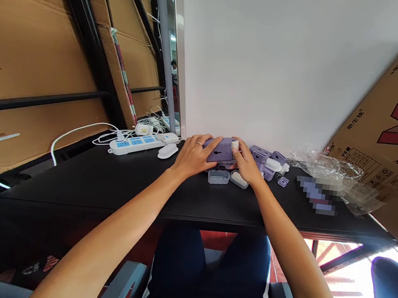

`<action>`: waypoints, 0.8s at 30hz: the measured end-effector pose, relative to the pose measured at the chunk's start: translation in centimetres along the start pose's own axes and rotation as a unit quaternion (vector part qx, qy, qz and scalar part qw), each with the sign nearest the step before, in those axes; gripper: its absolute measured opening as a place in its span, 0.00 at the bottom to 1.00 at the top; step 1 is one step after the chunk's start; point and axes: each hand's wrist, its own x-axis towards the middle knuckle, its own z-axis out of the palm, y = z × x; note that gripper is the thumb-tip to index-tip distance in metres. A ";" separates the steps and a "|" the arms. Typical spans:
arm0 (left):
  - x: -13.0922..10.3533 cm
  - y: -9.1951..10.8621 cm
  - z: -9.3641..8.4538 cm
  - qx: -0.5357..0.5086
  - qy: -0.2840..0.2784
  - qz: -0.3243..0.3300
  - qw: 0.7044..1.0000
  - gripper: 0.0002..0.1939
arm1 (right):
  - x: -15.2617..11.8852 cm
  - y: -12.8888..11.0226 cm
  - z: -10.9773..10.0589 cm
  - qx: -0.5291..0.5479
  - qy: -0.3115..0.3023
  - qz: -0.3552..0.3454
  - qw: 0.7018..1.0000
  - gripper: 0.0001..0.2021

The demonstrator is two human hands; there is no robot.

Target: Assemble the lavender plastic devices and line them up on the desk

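My left hand [191, 157] and right hand [247, 164] close their fingers around a purple device [222, 150] at frame centre, above the black counter [115, 182]. Just below lies a grey tray [218, 176]. At right, a cardboard box [384, 143] shows "V6"; its other print is too small to read.

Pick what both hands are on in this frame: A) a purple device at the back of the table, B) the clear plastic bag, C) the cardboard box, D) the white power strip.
A: the left hand and right hand clasp the purple device from either side, while the power strip, bag and box lie untouched.
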 end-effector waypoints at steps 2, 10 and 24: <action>0.0 0.0 0.0 0.001 -0.001 0.003 1.000 0.38 | -0.1 0.1 -0.1 -0.011 -0.003 -0.003 1.000 0.30; -0.1 0.4 0.1 0.003 -0.006 0.007 1.000 0.38 | -0.8 0.5 0.1 -0.057 0.010 0.004 0.998 0.31; 0.2 -3.7 0.5 -0.088 0.108 -0.275 0.951 0.45 | -0.5 0.2 -1.4 -0.109 0.204 -0.012 0.973 0.19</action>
